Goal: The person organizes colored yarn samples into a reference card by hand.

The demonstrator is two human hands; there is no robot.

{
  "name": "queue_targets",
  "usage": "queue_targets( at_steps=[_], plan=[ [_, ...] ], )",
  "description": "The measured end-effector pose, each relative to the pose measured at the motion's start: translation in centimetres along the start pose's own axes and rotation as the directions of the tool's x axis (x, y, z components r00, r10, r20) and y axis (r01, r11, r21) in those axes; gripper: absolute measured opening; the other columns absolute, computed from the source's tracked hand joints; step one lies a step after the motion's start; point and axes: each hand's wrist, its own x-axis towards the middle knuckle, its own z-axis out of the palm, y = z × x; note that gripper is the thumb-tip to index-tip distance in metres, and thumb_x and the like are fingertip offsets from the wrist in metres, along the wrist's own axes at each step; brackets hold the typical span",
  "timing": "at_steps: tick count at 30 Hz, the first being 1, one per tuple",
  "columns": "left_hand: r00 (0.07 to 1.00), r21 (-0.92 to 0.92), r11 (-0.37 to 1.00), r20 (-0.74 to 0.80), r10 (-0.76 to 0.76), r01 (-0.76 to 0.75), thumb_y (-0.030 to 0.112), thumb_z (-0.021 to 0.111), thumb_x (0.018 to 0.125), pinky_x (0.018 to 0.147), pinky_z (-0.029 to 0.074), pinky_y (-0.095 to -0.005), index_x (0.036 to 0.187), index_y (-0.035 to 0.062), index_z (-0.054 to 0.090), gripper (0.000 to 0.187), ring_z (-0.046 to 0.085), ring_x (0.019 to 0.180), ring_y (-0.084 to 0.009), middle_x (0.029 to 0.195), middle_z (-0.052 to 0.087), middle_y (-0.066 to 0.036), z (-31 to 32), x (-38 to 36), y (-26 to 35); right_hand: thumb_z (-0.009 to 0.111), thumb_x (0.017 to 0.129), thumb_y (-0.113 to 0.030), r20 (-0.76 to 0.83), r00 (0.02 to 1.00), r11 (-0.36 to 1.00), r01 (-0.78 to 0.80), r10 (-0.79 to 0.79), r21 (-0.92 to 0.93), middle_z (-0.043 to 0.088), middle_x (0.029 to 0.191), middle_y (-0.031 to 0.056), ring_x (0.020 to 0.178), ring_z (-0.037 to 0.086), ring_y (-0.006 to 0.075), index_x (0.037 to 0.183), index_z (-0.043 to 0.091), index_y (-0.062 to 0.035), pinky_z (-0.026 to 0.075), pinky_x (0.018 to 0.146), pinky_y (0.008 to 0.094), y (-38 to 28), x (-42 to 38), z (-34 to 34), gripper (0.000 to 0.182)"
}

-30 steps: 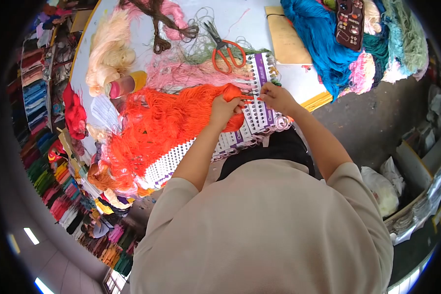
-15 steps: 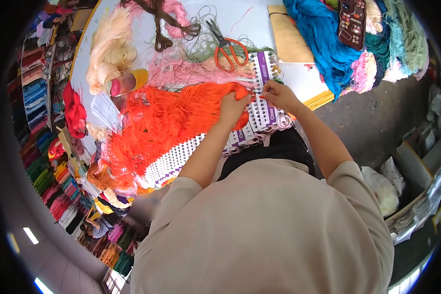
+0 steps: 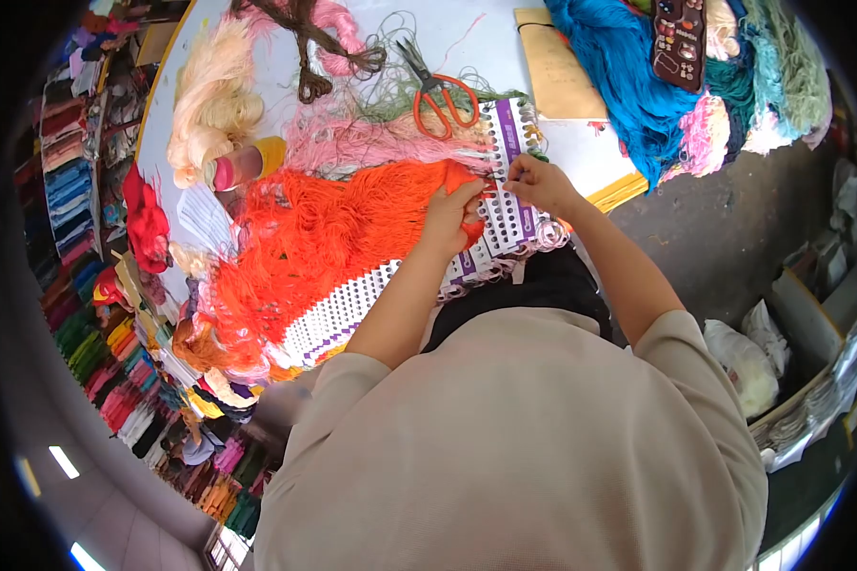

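A large skein of bright orange thread (image 3: 352, 219) is spread over white cards with rows of holes. My left hand (image 3: 450, 217) is closed around the skein's right end, at the edge of a white and purple punched card (image 3: 507, 143). Just to its right, my right hand (image 3: 541, 186) is over the card with thumb and fingers pinched together; what is between them is too small to make out. Behind my hands lie orange-handled scissors (image 3: 445, 100), blades pointing away, next to loose pink thread (image 3: 381, 143).
Blue thread (image 3: 619, 86) and a dark patterned case (image 3: 679, 43) lie at the back right, beside a tan envelope (image 3: 560, 71). Cream thread (image 3: 217, 95), brown thread (image 3: 319, 48) and a pink-and-yellow cylinder (image 3: 248, 164) are at the back left. Shelves of coloured bundles (image 3: 71, 190) stand left.
My left hand has turned slightly and shifted a little left and down on the orange skein. My right hand stays pinched over the card, having moved only slightly.
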Motion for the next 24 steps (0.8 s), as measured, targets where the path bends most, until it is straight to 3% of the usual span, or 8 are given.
queue_targets(
  at_steps=[6,10,16,18,19,20,21,24],
  plan=[
    [0.929,-0.151,0.959,0.321,-0.183,0.241,0.013,0.062,0.089,0.044,0.033,-0.0204,0.104,0.0004,0.063,0.020,0.044,0.049,-0.0075,0.076,0.062,-0.005,1.3,-1.6,1.2,0.069,0.087,-0.011,0.004,1.000,0.999,0.006,-0.007,0.049,0.057,0.067,-0.0011,0.059,0.054,0.0067,0.095,0.055,-0.0056,0.042,0.053,0.0238,-0.2,0.0,0.0,0.017],
    [0.923,0.136,0.972,0.312,-0.224,0.190,0.010,0.052,0.089,0.045,0.038,-0.0202,0.118,-0.0014,0.057,0.031,0.051,0.054,-0.0081,0.093,0.069,-0.013,2.8,-0.3,0.2,0.068,0.086,-0.005,0.049,0.995,0.985,0.073,-0.082,0.155,0.055,0.068,-0.0042,0.061,0.051,0.0034,0.099,0.057,-0.0040,0.040,0.052,0.0211,1.5,1.0,0.0,0.017],
    [0.955,0.675,0.708,0.298,-0.002,-0.209,0.017,0.056,0.090,0.044,0.044,-0.0300,0.098,-0.0036,0.065,0.024,0.064,0.060,-0.0121,0.080,0.071,-0.013,2.0,1.7,-2.5,0.067,0.087,-0.008,0.129,0.989,0.992,0.056,-0.071,0.115,0.054,0.068,-0.0048,0.057,0.049,0.0035,0.097,0.058,-0.0042,0.041,0.053,0.0201,1.1,0.7,-0.8,0.013],
    [0.935,0.963,-0.010,0.263,0.238,-0.269,0.022,0.061,0.090,0.046,0.046,-0.0325,0.090,-0.0025,0.066,0.025,0.065,0.063,-0.0119,0.075,0.070,-0.014,0.7,1.2,-1.5,0.065,0.089,-0.012,0.081,0.997,0.994,0.007,-0.016,0.108,0.055,0.067,-0.0041,0.057,0.050,0.0043,0.096,0.059,-0.0047,0.042,0.053,0.0208,1.1,0.9,-0.4,0.012],
    [0.934,0.963,-0.011,0.265,0.240,-0.270,0.022,0.061,0.090,0.046,0.046,-0.0325,0.090,-0.0025,0.066,0.025,0.065,0.063,-0.0119,0.075,0.070,-0.014,0.0,0.2,-0.3,0.064,0.091,-0.016,0.033,0.999,0.993,-0.045,0.042,0.107,0.055,0.067,-0.0033,0.057,0.051,0.0052,0.095,0.059,-0.0053,0.042,0.053,0.0216,1.0,1.0,-0.1,0.012],
    [0.988,0.762,0.634,0.150,0.031,-0.135,0.026,0.061,0.092,0.044,0.039,-0.0274,0.091,0.0007,0.063,0.026,0.055,0.056,-0.0095,0.076,0.066,-0.010,-1.0,-1.1,1.2,0.064,0.091,-0.016,0.032,0.999,0.993,-0.042,0.039,0.106,0.055,0.067,-0.0033,0.057,0.051,0.0052,0.095,0.059,-0.0053,0.042,0.053,0.0216,1.0,1.0,0.1,0.012],
    [0.960,0.235,0.958,0.184,-0.211,0.165,0.031,0.061,0.093,0.042,0.033,-0.0223,0.091,0.0038,0.061,0.028,0.045,0.048,-0.0071,0.076,0.062,-0.005,-2.2,-2.5,2.8,0.062,0.091,-0.022,-0.029,0.999,0.999,-0.040,0.039,-0.027,0.057,0.066,-0.0006,0.057,0.054,0.0086,0.092,0.060,-0.0061,0.044,0.055,0.0256,0.9,1.1,0.3,0.016],
    [0.910,-0.156,0.962,0.387,-0.149,0.224,0.026,0.055,0.098,0.041,0.025,-0.0183,0.096,0.0070,0.057,0.019,0.034,0.046,-0.0041,0.076,0.052,0.000,-7.3,-5.9,6.9,0.059,0.092,-0.029,-0.108,0.994,0.980,-0.047,0.026,-0.194,0.060,0.066,0.0039,0.059,0.059,0.0147,0.090,0.060,-0.0074,0.046,0.059,0.0320,0.2,0.8,0.8,0.021]
  ],
)
